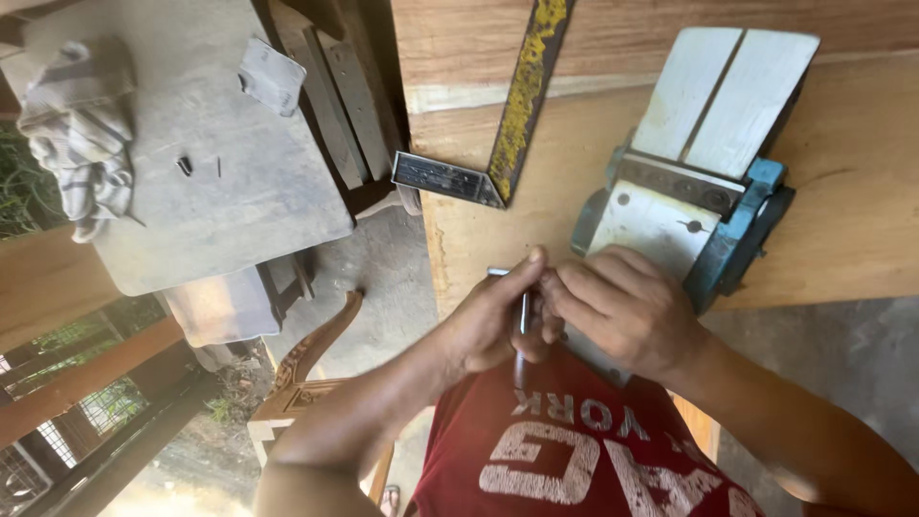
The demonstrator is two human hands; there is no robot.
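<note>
My left hand (pixel 488 321) and my right hand (pixel 627 321) meet in front of my red shirt, both pinching a thin metal rod-like tool (pixel 522 316) that stands nearly upright between the fingers. Its upper end shows beside my left thumb. Just beyond my right hand lies a blue electric planer (pixel 699 163), turned sole-up, its pale flat plates facing me. The planer rests on a wide plywood board (pixel 852 191). My right knuckles cover the planer's near end.
A try square with a yellow-stained blade (pixel 522 96) lies on the board left of the planer. Further left stands a grey table (pixel 239 211) with a crumpled cloth (pixel 77 124), a grey pad (pixel 271 75) and small screws (pixel 187 165). A carved wooden piece (pixel 306 364) stands below it.
</note>
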